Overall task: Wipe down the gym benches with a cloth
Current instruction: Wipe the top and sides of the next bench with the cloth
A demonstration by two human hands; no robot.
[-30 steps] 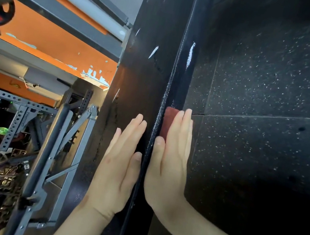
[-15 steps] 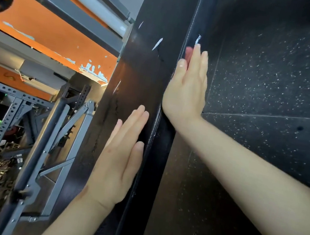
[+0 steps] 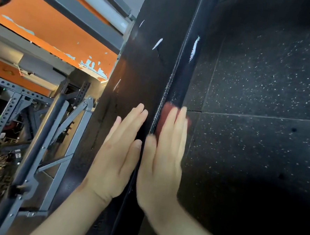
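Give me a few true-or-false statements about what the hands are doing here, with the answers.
1. The right hand presses a red cloth against the bench. True.
2. The left hand holds a spray bottle. False: it lies flat on the bench, holding nothing.
3. The cloth is blue. False: it is red.
4. The floor is black with pale specks. True.

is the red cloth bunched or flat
Flat: the right hand presses the cloth against the bench with straight fingers; only its edge shows.
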